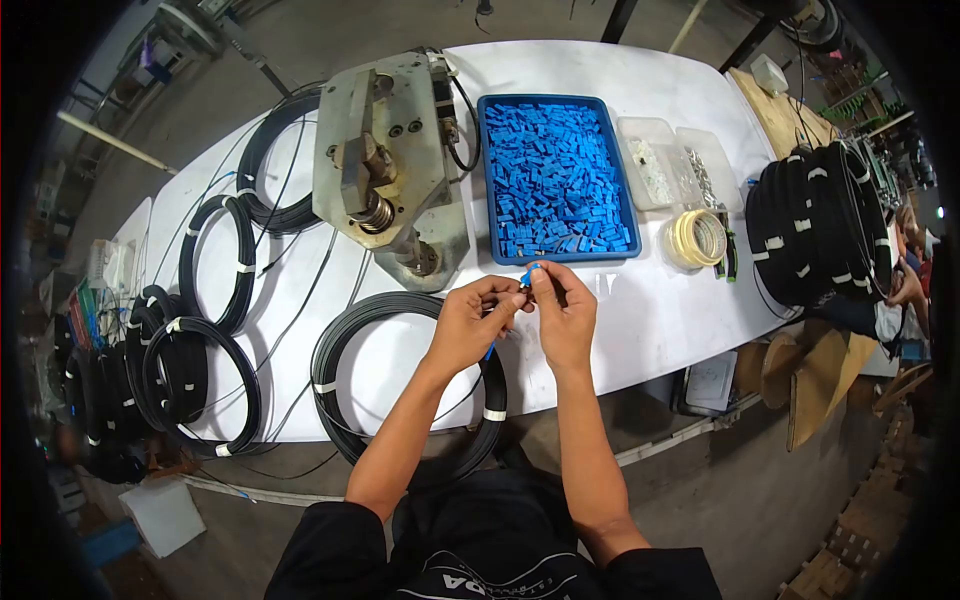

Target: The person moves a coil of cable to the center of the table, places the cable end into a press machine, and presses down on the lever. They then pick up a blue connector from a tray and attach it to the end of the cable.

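My left hand (470, 322) and my right hand (563, 312) meet above the white table (640, 330), just in front of the blue tray (610, 170). Between their fingertips sits a small blue connector piece (527, 276), pinched by both hands. A thin black cable end runs into the piece from my left hand. Below my hands lies a black cable coil (345, 340) bound with white tape. The blue tray is full of several identical blue pieces.
A grey metal press tool (385, 150) stands left of the tray. More black cable coils (195, 380) lie at the left, and a stack of coils (820, 220) at the right. Two clear boxes (665, 165) and a tape roll (695, 240) sit right of the tray.
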A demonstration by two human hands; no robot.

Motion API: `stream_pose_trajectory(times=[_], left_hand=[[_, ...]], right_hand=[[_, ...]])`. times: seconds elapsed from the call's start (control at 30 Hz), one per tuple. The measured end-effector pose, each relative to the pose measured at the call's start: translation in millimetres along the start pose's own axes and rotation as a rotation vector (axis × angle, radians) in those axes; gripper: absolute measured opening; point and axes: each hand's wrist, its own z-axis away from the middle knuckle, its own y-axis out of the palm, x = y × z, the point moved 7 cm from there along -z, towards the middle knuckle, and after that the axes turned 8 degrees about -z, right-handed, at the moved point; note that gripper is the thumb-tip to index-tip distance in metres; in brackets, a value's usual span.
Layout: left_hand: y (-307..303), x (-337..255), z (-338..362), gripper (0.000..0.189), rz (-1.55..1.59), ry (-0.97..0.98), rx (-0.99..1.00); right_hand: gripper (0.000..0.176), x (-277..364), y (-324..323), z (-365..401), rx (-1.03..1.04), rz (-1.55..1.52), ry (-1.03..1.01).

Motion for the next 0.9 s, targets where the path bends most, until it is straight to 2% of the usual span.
stream_pose_trajectory(times=[0.03, 0.1, 0.23, 0.3, 0.33, 0.43, 0.57, 0.67, 0.77, 0.83, 0.9], left_hand=[[2, 2, -1, 0.026, 0.082, -0.037, 0.083], [-3, -1, 4, 0.031, 0.098, -0.03, 0.12], [-21, -1, 21, 0.038, -0.057, -0.095, 0.217], [-21, 8, 32, 0.029, -0.215, -0.21, 0.447], [-22, 4, 36, 0.021, -0.308, -0.239, 0.482], [-19, 8, 36, 0.02, -0.254, -0.202, 0.512], [-14, 10, 32, 0.02, -0.244, -0.175, 0.481], [-14, 10, 21, 0.021, -0.129, -0.167, 0.29], [-10, 5, 9, 0.022, -0.144, -0.16, 0.185], [-4, 5, 7, 0.022, -0.142, -0.15, 0.183], [-6, 8, 4, 0.021, -0.114, -0.087, 0.09]], right_hand=[[0.023, -3, -1, -3, 0.009, -0.003, -0.002], [0.022, -6, -4, -7, 0.0, 0.022, -0.03], [0.021, -3, -2, -7, 0.0, 0.068, -0.01], [0.021, -4, -2, -7, -0.009, 0.061, -0.012], [0.021, -4, -2, -7, -0.019, 0.056, -0.013], [0.021, -5, -1, -6, -0.02, 0.051, -0.02], [0.022, -1, -5, -8, -0.032, 0.031, -0.038], [0.022, -4, -5, -6, -0.003, 0.068, -0.016], [0.022, -14, 0, -2, 0.071, 0.119, 0.041], [0.022, -18, -4, -3, 0.012, -0.018, 0.079], [0.021, -19, -8, -5, -0.006, -0.055, 0.081]])
